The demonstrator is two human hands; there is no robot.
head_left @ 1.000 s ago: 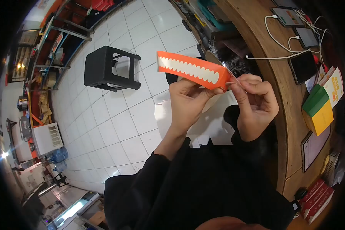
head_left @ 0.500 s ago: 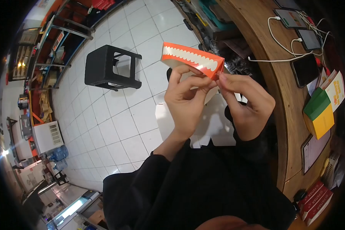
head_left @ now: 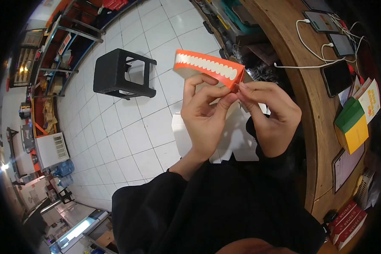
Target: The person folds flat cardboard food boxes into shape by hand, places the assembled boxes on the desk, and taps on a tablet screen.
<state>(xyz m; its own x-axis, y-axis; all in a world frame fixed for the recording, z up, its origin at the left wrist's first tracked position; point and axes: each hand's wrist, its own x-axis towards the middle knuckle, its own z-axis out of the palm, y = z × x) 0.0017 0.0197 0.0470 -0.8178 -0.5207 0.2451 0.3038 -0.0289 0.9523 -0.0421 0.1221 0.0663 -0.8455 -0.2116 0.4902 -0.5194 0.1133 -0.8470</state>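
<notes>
An orange paper box [head_left: 209, 67] with a row of white scallops along its side is held up in front of me, tilted down to the right. My left hand [head_left: 205, 112] grips its lower edge, with thumb and fingers closed near the right corner. At that same corner, my right hand [head_left: 275, 114] pinches the box's edge or flap between thumb and fingertips. The exact fold under the fingertips is hidden. White cardboard pieces [head_left: 237, 135] lie below my hands, over my lap.
A black plastic stool [head_left: 125, 73] stands on the white tiled floor [head_left: 142, 127] to the left. Along the right runs a wooden table [head_left: 300, 84] with several phones [head_left: 337, 78], white cables [head_left: 298, 65], a green and yellow carton [head_left: 352, 122] and red boxes [head_left: 347, 224].
The box has shifted slightly left and down, its front turning a little. My right hand has moved slightly left, and both hands keep hold of the corner.
</notes>
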